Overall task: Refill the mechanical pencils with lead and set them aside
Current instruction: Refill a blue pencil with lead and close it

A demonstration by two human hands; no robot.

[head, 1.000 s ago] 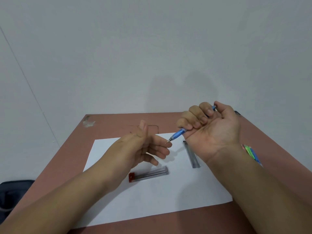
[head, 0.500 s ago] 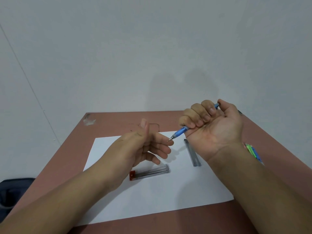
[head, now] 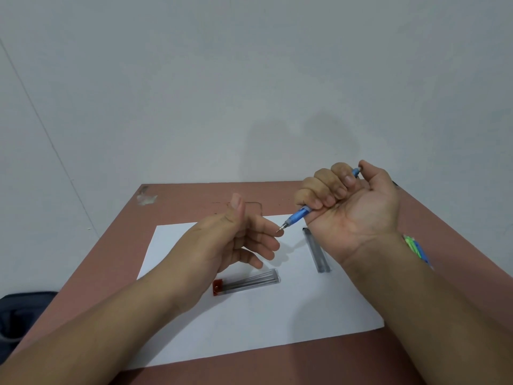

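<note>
One brown table (head: 194, 198) carries a white sheet of paper (head: 277, 323). Above it my right hand (head: 352, 207) clenches a blue pencil (head: 298, 215), fingers wrapped round its clear blue barrel, thumb at the top end, metal tip slanting down-left. My left hand (head: 236, 240) holds nothing, thumb up, its forefinger at that tip. Two clear lead cases lie on the sheet: a red-capped one (head: 247, 282) and a grey one (head: 316, 251). More pencils (head: 416, 248) peek out beside my right wrist.

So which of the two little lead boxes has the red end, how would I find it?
Start at the white paper on the brown table. Two slim clear lead cases lie on it. The one you want lies just below the left hand, and a red cap on its left end sets it apart from the grey case by the right wrist.
</note>
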